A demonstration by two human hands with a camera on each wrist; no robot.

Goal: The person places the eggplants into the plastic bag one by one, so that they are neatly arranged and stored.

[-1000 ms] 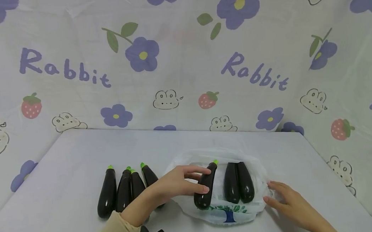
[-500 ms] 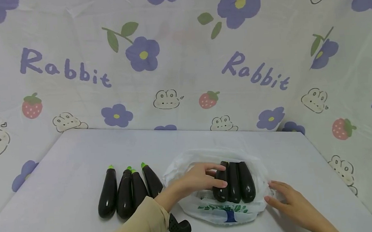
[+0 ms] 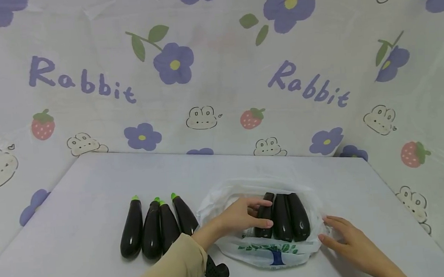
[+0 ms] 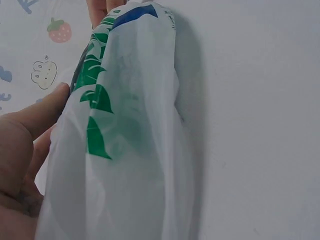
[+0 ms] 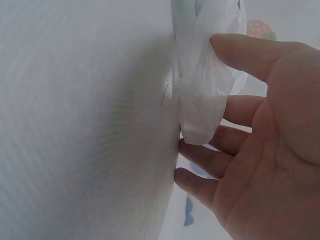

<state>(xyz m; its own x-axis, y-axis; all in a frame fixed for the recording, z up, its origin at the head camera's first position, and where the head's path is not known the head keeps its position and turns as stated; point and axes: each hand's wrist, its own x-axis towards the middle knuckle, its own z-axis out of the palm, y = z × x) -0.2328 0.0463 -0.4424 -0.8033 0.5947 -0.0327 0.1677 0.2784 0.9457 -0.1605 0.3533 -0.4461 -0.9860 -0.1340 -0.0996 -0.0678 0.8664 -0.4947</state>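
A white plastic bag [image 3: 248, 259] with a green and blue tree print lies on the table. Three dark, glossy eggplants show in its mouth. My left hand [image 3: 238, 216] holds the leftmost eggplant [image 3: 264, 230], thumb near side and fingers across its top. Right beside it lie the middle eggplant [image 3: 282, 219] and the right eggplant [image 3: 299, 219]; their stem ends are hidden under the bag's rim. In the left wrist view the bag [image 4: 135, 115] covers most of the work. My right hand [image 5: 280, 135], fingers spread and relaxed, touches the bag's right edge [image 5: 202, 110] with its thumb.
Several more eggplants with green stems lie in a row to the left, among them the outermost eggplant [image 3: 131, 231]; my left sleeve [image 3: 176, 264] partly covers some. The white table [image 3: 106, 183] meets a printed cloth backdrop [image 3: 218, 71] behind.
My left hand has carried an eggplant rightward, from the bag's left part to beside the other two, and its stem end has gone under the rim. The right hand has stayed put.
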